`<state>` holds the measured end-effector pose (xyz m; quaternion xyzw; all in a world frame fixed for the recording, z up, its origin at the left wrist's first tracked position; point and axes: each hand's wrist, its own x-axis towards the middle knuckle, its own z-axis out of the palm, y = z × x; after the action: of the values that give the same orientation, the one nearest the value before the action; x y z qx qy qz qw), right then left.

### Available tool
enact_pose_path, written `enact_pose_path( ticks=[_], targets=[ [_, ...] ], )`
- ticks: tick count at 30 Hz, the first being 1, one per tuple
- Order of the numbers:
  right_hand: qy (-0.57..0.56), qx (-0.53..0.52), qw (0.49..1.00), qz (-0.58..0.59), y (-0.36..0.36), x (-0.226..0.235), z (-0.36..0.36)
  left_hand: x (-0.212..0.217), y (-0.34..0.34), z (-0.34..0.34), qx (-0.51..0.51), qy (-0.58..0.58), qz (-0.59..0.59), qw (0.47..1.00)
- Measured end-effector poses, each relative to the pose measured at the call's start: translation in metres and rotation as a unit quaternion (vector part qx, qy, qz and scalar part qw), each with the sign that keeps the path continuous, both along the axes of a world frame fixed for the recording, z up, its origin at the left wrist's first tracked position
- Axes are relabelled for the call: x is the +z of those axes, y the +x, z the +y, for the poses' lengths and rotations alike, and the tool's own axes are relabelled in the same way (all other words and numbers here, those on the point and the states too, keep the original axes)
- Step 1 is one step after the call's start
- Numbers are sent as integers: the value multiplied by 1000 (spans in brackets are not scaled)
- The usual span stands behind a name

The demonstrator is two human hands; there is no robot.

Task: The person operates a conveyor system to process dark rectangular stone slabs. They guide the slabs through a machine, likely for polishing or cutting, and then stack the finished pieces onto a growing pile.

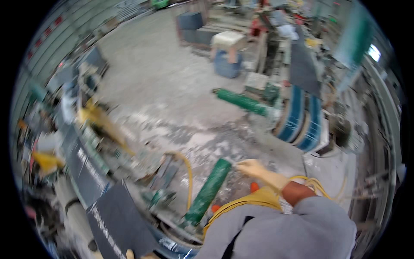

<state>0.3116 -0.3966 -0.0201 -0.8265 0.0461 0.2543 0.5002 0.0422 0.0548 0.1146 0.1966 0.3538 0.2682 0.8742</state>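
You are looking down through a blurred fisheye view at a workshop with a dusty concrete floor (164, 82) filling the upper middle of the frame. At the left edge, cluttered benches and machinery (64, 142) smear into motion blur. At right centre, curved blue-edged panels (302, 121) stand upright on edge against a machine. Near the top centre, a pale stool sits over a blue drum (227, 56).

Your grey sleeve (302, 228) fills the bottom right. At bottom left, a dark curved sheet (116, 220) rises from the lower edge; your left hand (140, 254) is cropped there, fingertips on the sheet's bottom edge, so I cannot tell how firm the grip is.

In the lower middle, a green cylindrical roller (210, 190) slants down toward you. Your right hand (258, 170), in a pale glove, reaches out with fingers extended, touching or just beside the roller's upper end; whether it grips is unclear. A yellow hose (187, 172) loops just left of the roller.

Risk, in my judgement: the hose near your feet could snag you, and the barely held sheet could slip.
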Motion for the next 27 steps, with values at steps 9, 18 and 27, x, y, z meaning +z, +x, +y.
enact_pose_path(
  ticks=[9, 18, 27],
  targets=[
    [548, 22, 780, 301, 24, 121, 34, 22, 121, -181, -296, 50, -10, 954],
    [559, -245, 788, 87, -18, 106, -199, 5, 276, -385, -491, 17, -46, 870],
    [263, -413, 856, -164, -22, 47, -316, -4, 364, -574, -640, 195, -94, 737]
  ],
)
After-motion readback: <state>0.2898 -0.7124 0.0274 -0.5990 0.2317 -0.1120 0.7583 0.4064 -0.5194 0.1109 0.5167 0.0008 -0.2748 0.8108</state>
